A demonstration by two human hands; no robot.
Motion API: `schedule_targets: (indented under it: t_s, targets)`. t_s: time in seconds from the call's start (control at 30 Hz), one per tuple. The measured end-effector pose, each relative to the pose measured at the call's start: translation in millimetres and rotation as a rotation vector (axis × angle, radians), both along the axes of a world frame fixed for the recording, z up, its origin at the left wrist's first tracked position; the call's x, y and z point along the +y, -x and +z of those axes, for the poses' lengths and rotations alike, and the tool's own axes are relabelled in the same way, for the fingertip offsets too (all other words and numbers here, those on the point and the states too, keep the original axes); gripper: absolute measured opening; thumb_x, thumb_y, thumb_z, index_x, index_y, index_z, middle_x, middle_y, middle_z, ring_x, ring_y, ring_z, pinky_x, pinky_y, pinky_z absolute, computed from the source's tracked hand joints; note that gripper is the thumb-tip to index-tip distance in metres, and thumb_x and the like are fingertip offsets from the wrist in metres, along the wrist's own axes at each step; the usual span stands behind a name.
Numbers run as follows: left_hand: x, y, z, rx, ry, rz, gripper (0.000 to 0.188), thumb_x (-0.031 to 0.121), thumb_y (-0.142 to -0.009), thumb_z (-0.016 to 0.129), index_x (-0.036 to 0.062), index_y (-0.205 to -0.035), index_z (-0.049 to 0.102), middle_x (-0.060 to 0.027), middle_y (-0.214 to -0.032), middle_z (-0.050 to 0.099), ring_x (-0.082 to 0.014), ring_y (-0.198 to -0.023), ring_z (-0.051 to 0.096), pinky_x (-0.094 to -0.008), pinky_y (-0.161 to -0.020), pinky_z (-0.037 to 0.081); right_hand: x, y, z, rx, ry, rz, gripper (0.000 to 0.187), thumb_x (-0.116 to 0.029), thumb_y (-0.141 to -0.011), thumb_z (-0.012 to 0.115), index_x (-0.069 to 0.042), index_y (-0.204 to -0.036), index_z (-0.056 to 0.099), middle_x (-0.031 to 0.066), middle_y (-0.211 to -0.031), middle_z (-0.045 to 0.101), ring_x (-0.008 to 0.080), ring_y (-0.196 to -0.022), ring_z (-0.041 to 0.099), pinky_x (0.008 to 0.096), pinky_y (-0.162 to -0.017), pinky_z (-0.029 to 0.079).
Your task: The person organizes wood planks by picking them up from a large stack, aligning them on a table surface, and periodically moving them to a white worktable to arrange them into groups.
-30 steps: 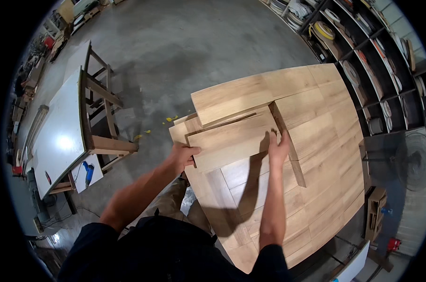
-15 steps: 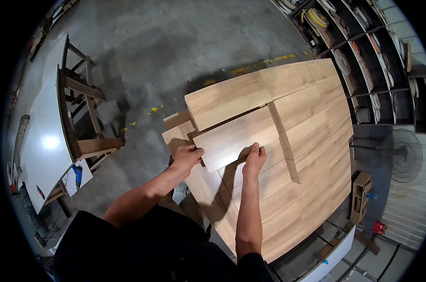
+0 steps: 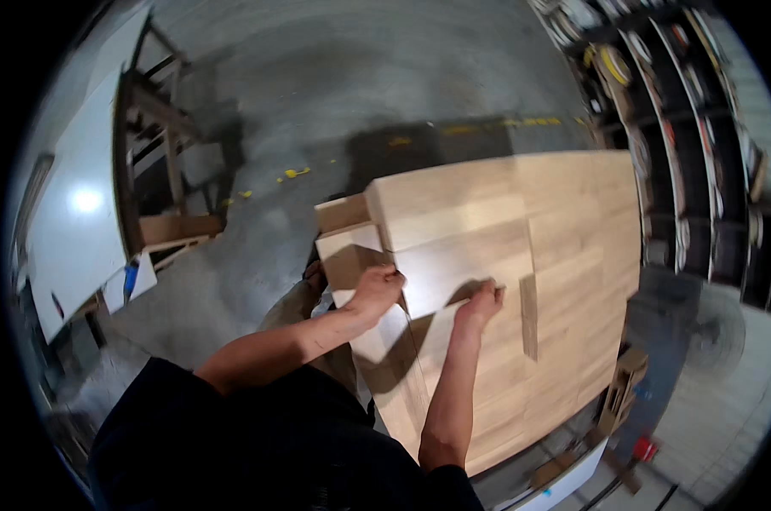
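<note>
A light wood-grain board (image 3: pixel 449 264) lies low over a broad stack of similar boards (image 3: pixel 564 341), its far edge against the row behind it. My left hand (image 3: pixel 377 292), fingers closed, grips the board at its left end. With a pinch of thumb and fingers, my right hand (image 3: pixel 481 304) holds its near edge, toward the right corner. A darker strip (image 3: pixel 529 317), which looks like a board's edge, shows to the right of that hand. Both hands cast shadows on the boards; motion blurs the picture slightly.
A white-topped table on a wooden frame (image 3: pixel 79 187) stands to the left, with a blue tool (image 3: pixel 131 279) near its end. Shelves with rolls (image 3: pixel 666 136) rise at the right. A fan (image 3: pixel 716 341), a small wooden rack (image 3: pixel 624 387) and a white panel (image 3: pixel 564 479) lie beyond the stack.
The board has moved back and come down, closing the dark gap along its far edge and at its right end. Both hands stay on it. The whole view has turned slightly.
</note>
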State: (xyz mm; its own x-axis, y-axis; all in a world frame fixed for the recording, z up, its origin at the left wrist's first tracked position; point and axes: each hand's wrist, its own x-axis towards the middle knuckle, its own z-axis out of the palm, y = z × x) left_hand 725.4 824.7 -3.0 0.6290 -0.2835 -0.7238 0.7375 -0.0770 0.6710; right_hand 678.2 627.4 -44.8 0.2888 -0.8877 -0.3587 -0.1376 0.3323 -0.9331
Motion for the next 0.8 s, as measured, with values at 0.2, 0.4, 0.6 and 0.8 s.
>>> schedule_targets:
  t_s: [0.2,0.4,0.6,0.8]
  targets:
    - [26.9,20.0,-37.8,-0.398,0.098,-0.155,0.041,0.023,-0.084,0.057,-0.0058,-0.112,0.047,-0.0205,-0.092,0.059,-0.0252,-0.081,0.057,-0.0332,-0.071,0.046,28.2,22.9,14.6,0.065,-0.056,0.064,0.039,-0.018,-0.089,0.055,-0.003,-0.123,0.044,0.0072,-0.108,0.056,0.0192,-0.092,0.054,0.0341,-0.08,0.044]
    - [69.2,-24.5,-3.4,0.001,0.434,-0.456,0.07,0.025,-0.091,0.054,-0.0016,-0.141,0.014,-0.0237,-0.141,0.03,-0.0271,-0.123,0.042,-0.0323,-0.099,0.038,72.8,44.6,30.2,0.285,-0.065,0.024,0.029,-0.02,-0.088,0.057,-0.005,-0.111,0.05,0.0032,-0.087,0.053,0.0146,-0.078,0.05,0.031,-0.068,0.042]
    - [26.8,-18.0,-45.1,0.276,0.506,-0.69,0.075,0.034,-0.089,0.054,-0.0046,-0.139,0.015,-0.0224,-0.139,0.034,-0.0263,-0.126,0.036,-0.0319,-0.103,0.032,103.0,42.9,43.9,0.336,-0.345,-0.041,0.031,-0.031,-0.095,0.042,-0.003,-0.102,0.054,0.01,-0.095,0.057,0.0205,-0.083,0.055,0.0356,-0.073,0.048]
    - [11.6,-20.2,-48.3,0.376,0.59,-0.603,0.058,0.022,-0.085,0.051,-0.0022,-0.133,0.031,-0.0206,-0.124,0.05,-0.0265,-0.116,0.047,-0.0331,-0.098,0.037,109.6,25.8,44.2,0.285,-0.372,-0.049,0.035,-0.028,-0.097,0.037,-0.004,-0.077,0.054,0.0094,-0.071,0.059,0.0211,-0.067,0.056,0.036,-0.068,0.046]
